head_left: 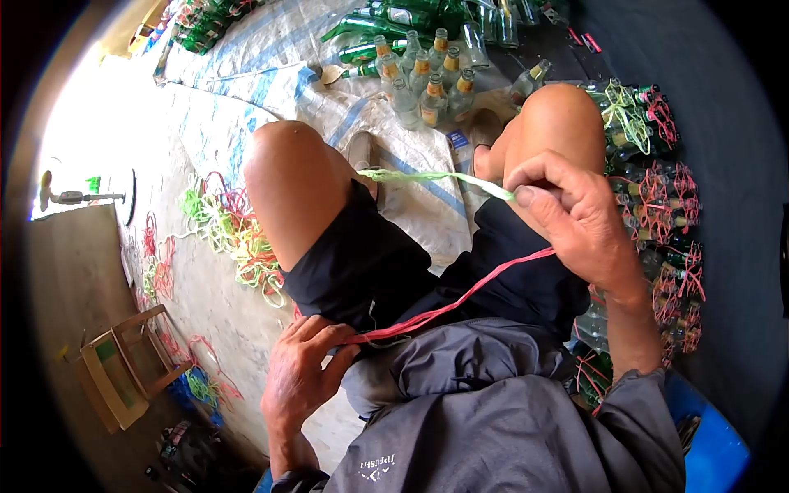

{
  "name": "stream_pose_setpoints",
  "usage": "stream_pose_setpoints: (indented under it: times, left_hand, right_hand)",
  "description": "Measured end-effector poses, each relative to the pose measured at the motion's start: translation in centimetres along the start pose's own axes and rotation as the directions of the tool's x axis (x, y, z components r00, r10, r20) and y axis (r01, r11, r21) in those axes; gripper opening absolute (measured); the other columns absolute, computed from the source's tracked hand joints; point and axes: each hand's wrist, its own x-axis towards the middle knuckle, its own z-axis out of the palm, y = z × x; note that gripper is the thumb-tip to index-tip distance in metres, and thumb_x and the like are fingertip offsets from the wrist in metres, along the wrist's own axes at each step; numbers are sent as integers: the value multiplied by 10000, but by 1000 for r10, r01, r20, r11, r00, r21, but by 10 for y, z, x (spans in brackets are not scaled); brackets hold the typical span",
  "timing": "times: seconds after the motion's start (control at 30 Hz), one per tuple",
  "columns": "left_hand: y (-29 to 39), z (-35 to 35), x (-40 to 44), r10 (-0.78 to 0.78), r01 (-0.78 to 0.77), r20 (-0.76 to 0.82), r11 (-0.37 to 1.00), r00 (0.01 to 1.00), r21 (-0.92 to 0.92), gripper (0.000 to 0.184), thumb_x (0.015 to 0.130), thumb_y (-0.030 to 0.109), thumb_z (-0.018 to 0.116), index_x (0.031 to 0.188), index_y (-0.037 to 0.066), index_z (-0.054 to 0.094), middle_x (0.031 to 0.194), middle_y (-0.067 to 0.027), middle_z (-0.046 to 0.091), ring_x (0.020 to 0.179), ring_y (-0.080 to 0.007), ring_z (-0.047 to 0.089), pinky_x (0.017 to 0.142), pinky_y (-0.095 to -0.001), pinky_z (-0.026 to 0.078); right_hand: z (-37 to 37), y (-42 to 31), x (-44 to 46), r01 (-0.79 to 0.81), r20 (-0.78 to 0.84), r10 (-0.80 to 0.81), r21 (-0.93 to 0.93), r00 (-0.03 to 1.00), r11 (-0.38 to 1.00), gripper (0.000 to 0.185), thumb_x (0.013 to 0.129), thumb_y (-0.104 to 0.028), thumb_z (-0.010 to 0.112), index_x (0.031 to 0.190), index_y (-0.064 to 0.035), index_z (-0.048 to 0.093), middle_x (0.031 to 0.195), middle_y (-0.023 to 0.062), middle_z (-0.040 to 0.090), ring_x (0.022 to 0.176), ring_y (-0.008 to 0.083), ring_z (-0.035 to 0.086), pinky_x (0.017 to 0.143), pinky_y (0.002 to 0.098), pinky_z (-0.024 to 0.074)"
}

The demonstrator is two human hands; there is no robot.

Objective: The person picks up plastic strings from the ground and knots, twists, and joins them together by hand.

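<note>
Seated with knees apart, I have strings drawn across my lap. My right hand point(575, 214) is closed, pinching a pale green plastic string point(427, 175) between thumb and fingers; its other end reaches behind my left knee's inner side. A red plastic string point(460, 300) runs from under my right hand down to my left hand point(308, 370). The left fingers are closed around that red string, close to my left thigh. How the red string is held in my right palm is hidden.
Clear glass bottles point(431, 82) stand beyond my feet, with green bottles point(394, 20) lying behind. String-tied bottle bundles point(666, 218) line the right side. Tangled coloured strings point(238, 238) lie left of my knee. A small wooden stool point(123, 361) is at lower left.
</note>
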Motion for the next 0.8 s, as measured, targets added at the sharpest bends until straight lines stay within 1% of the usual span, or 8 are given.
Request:
stream_pose_setpoints:
  times: [0.17, 0.33, 0.43, 0.5, 0.53, 0.6, 0.67, 0.8]
  left_hand:
    - [25, -19, 11, 46, -40, -114, 998, 992, 53, 390, 735, 83, 805, 1112, 36, 716, 1128, -139, 700, 1024, -333, 677, 889, -401, 537]
    - [54, -24, 68, 186, -263, -406, 954, 895, -142, 624, 715, 105, 863, 1291, 44, 632, 1243, -189, 643, 1172, -358, 630, 1005, -455, 506]
    - [73, -1, 117, 340, -429, -395, 889, 853, -161, 678, 738, 82, 816, 1366, 48, 562, 1242, -193, 633, 1157, -377, 621, 1000, -433, 500]
    - [76, 19, 146, 433, -490, -261, 844, 863, -217, 588, 785, 72, 759, 1341, 50, 567, 1172, -187, 645, 1056, -370, 638, 888, -427, 521]
    - [77, 27, 157, 402, -470, -271, 841, 875, -269, 365, 845, 90, 726, 1194, 40, 635, 984, -184, 680, 855, -364, 665, 737, -429, 531]
    - [63, 37, 180, 377, -431, -249, 876, 892, -217, 130, 891, 98, 702, 1000, 34, 670, 768, -188, 647, 670, -374, 635, 624, -434, 514]
    - [47, 32, 198, 370, -418, -370, 907, 852, -55, 102, 919, 118, 698, 877, 31, 667, 675, -198, 600, 584, -386, 586, 570, -418, 497]
    - [24, -13, 208, 224, -237, -320, 972, 921, -1, 135, 953, 145, 670, 934, 15, 699, 698, -177, 624, 576, -294, 577, 594, -373, 491]
  right_hand:
    - [-15, -22, -6, -104, 0, 105, 93, 995, 990, 95, 977, -19, 606, 1046, 16, 662, 941, 33, 685, 841, 58, 594, 769, 224, 490]
    - [-10, -34, -13, 32, 30, -34, 62, 999, 998, 104, 944, -15, 636, 1031, 22, 680, 903, 45, 696, 833, 84, 622, 786, 237, 497]
    - [-9, -52, -19, -27, 97, 21, 61, 995, 998, 101, 928, 27, 626, 1016, 41, 673, 818, 15, 633, 747, 57, 566, 731, 212, 464]
    - [-8, -50, -20, 47, 56, -53, 92, 997, 995, 110, 928, 42, 607, 1016, 44, 672, 814, 11, 623, 744, 55, 556, 722, 213, 457]
    - [-10, -53, -21, 24, 44, -31, 145, 999, 989, 120, 923, 61, 586, 1009, 49, 669, 832, 18, 622, 759, 56, 560, 726, 215, 457]
    - [-18, -54, -25, 12, -34, -4, 241, 999, 970, 123, 913, 64, 567, 995, 57, 659, 866, 29, 614, 770, 50, 546, 717, 213, 438]
    - [-41, -43, -34, -53, -97, 84, 291, 992, 955, 105, 917, 24, 586, 995, 46, 652, 864, 19, 589, 671, 25, 472, 605, 195, 390]
    - [-79, -9, -58, -116, -233, 227, 412, 945, 904, 140, 942, -53, 645, 1058, 23, 628, 989, 11, 566, 557, -13, 338, 448, 163, 242]
